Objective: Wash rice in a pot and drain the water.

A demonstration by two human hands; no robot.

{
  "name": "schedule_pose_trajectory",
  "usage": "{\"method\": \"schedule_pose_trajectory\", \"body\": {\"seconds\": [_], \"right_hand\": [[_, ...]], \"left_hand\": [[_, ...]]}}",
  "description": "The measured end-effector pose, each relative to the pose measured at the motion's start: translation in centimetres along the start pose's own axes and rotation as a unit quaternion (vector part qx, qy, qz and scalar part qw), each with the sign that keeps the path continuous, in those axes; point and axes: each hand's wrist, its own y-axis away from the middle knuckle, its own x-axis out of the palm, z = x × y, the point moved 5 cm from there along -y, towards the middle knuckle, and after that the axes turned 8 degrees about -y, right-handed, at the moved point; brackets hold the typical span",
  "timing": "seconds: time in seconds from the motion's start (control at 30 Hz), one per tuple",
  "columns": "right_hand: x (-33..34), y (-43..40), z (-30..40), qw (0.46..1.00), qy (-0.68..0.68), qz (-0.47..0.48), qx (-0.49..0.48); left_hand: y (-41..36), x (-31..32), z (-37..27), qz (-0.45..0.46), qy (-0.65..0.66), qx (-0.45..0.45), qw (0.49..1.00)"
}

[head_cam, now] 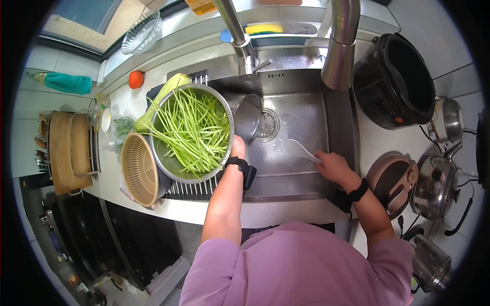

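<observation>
My right hand (332,166) grips the handle of a white plastic spoon (298,147) over the stainless steel sink basin (298,114). My left hand (238,147) is at the right side of a metal bowl (231,126) heaped with long green vegetable stems (195,132). The bowl's rim hides part of that hand. A round metal vessel (247,116), perhaps a pot or ladle, lies tilted near the drain (268,124), just beyond my left hand; whether the hand holds it is unclear.
A beige plastic colander (141,170) leans beside the bowl on a roll-up rack (191,191). Behind lie a long pale green gourd (164,99) and a tomato (136,79). The faucet (245,57) overhangs the sink. A black cooker pot (394,80) and a steel kettle (434,187) stand right.
</observation>
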Motion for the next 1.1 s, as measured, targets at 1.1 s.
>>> {"method": "schedule_pose_trajectory", "body": {"seconds": [1.1], "right_hand": [[2.3, -0.2, 0.2, 0.997, -0.011, 0.074, -0.034]], "left_hand": [[-0.4, -2.8, -3.5, -0.003, -0.017, 0.105, 0.994]]}}
